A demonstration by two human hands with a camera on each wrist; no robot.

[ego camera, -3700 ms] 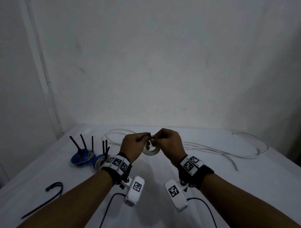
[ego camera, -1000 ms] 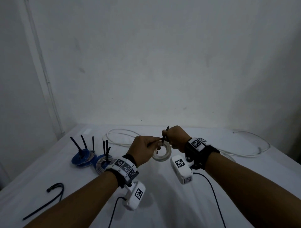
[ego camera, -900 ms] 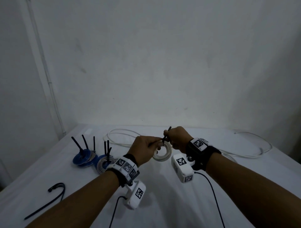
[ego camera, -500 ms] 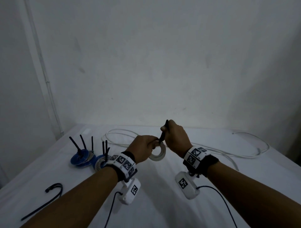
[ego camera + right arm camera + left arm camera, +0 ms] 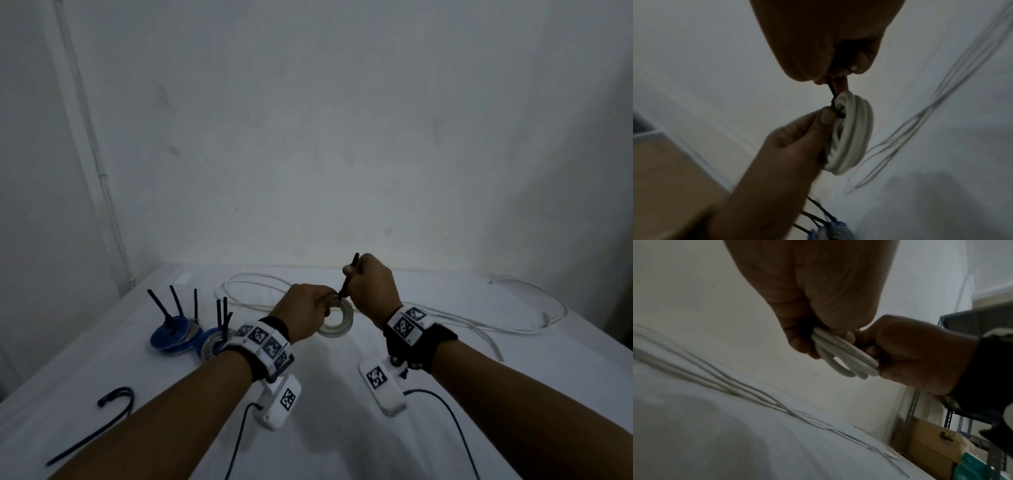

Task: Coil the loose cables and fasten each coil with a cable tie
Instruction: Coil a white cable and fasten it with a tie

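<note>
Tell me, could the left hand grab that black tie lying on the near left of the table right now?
Probably not yet: the left hand is gripping the white coil. The spare tie lies unobstructed.

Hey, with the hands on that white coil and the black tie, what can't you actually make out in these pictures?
- Tie head on the white coil: head view, too small; right wrist view, blurred beside the left hand.
- Black tie: middle hidden inside the right hand.
- Coil's cable ends: covered by fingers in the left wrist view.
- Finished coils: tie count unclear, partly behind the left wrist.
</note>
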